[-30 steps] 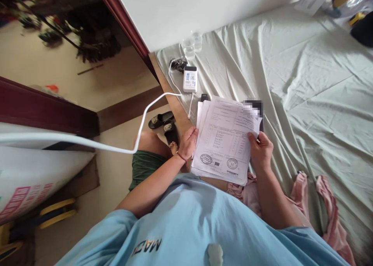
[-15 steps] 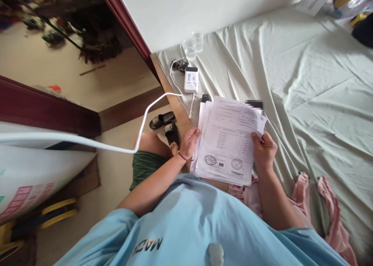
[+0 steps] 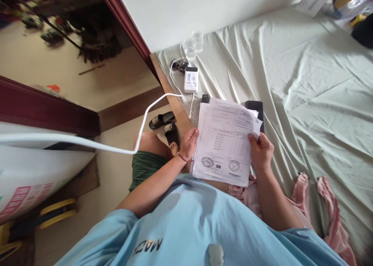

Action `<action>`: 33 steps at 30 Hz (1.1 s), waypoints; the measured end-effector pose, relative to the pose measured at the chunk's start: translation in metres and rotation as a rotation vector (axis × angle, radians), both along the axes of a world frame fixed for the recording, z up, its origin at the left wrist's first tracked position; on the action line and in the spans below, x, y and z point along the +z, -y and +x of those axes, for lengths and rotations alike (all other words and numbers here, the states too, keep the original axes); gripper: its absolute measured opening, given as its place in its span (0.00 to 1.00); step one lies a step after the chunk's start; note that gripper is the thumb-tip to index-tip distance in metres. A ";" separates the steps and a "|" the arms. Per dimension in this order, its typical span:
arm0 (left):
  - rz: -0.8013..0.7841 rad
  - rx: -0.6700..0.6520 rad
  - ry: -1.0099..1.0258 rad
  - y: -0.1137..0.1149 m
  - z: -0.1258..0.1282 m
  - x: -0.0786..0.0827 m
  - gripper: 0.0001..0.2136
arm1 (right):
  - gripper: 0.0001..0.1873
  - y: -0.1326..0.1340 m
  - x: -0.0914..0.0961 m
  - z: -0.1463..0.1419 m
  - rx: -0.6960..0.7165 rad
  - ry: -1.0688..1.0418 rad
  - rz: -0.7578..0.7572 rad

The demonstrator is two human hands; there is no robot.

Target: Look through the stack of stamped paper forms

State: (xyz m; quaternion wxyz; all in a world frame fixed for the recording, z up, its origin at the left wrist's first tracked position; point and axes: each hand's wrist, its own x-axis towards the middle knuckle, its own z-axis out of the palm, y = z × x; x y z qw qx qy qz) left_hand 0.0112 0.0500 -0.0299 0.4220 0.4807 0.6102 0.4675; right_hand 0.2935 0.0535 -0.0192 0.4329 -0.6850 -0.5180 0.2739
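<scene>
A stack of printed papers (image 3: 223, 141), with round stamps near its lower edge, is held in front of my body. My left hand (image 3: 190, 143) grips the stack's left edge, its fingers mostly hidden behind the sheets. On the opposite side my right hand (image 3: 261, 151) pinches the right edge, thumb on top. The sheets are slightly fanned at the upper right corner. Beyond that corner a black phone (image 3: 258, 111) lies on the cloth, partly covered by the papers. A small black object (image 3: 205, 98) peeks out past the stack's upper left corner.
A white power bank (image 3: 191, 80) with a white cable (image 3: 151, 102) lies on the sheet-covered bed (image 3: 314, 83). Clear cups (image 3: 190, 48) stand against the wall. Pink fabric (image 3: 332, 215) lies to the right. Black slippers (image 3: 171, 132) and a large white sack (image 3: 37, 172) are at left.
The papers and my right hand have shifted slightly left, so more of the black phone shows. My left hand has stayed almost in place.
</scene>
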 end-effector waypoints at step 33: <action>0.043 0.000 -0.033 0.000 0.002 0.006 0.16 | 0.15 -0.004 0.003 0.000 -0.069 0.035 0.033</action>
